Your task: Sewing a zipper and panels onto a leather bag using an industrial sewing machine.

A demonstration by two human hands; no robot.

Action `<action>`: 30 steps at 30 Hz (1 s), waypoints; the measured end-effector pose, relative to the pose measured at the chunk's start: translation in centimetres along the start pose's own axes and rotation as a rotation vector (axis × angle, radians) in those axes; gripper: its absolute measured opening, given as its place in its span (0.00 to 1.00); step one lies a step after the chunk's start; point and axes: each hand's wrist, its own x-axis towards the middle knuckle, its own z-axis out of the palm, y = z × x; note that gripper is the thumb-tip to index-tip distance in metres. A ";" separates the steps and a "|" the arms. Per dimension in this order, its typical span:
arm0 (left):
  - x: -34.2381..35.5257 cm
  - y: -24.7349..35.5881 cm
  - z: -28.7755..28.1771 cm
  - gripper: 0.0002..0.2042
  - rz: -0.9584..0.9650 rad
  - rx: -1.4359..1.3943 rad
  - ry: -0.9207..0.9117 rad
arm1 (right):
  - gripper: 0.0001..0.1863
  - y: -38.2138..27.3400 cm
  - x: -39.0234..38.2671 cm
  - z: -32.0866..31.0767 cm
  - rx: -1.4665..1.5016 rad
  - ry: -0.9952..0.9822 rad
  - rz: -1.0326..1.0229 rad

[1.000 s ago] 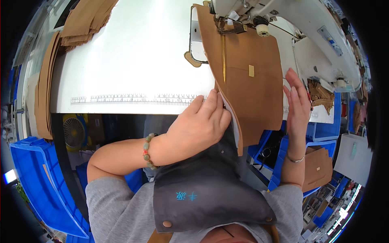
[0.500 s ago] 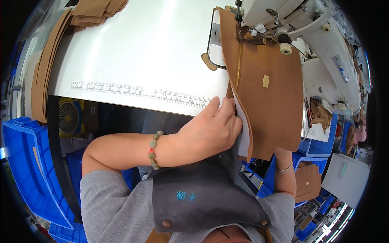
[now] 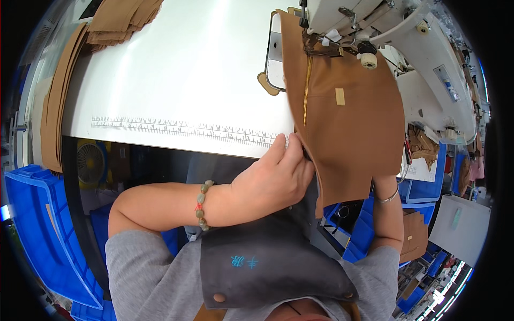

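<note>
A brown leather-like panel (image 3: 353, 139) hangs over the near edge of the white worktable, its far end under the presser foot of a sewing machine (image 3: 324, 49). A gold-toothed zipper (image 3: 307, 93) runs along its left side, and a small pale tab (image 3: 340, 96) lies on its face. My left hand (image 3: 281, 171) is closed at the panel's left edge, below the zipper, with the fingertips pinching there; a dark strip shows beside them. My right hand (image 3: 383, 183) reaches behind the panel's lower right, so its fingers are hidden.
Stacked brown pieces (image 3: 120, 24) lie at the table's far left, and more pieces (image 3: 61, 101) stand along its left edge. A printed ruler (image 3: 182, 128) marks the table front. Blue bins (image 3: 51, 230) flank me, and a yellow fan (image 3: 91, 161) sits underneath.
The panel's raised left edge has come down flatter, hiding the pale underside. My right forearm has shifted slightly right and up. My left hand stays at the edge, a little lower.
</note>
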 end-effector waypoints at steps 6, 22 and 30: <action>-0.1 -0.2 -0.2 0.12 0.014 -0.011 -0.004 | 0.17 1.5 2.4 0.0 -0.118 0.031 -0.074; -1.9 0.3 -0.3 0.20 0.031 -0.057 -0.056 | 0.15 -8.3 1.9 -3.2 0.022 0.106 0.013; -4.5 0.5 0.2 0.19 -0.137 -0.228 0.037 | 0.25 -13.6 -1.2 2.2 -0.063 -0.107 -0.235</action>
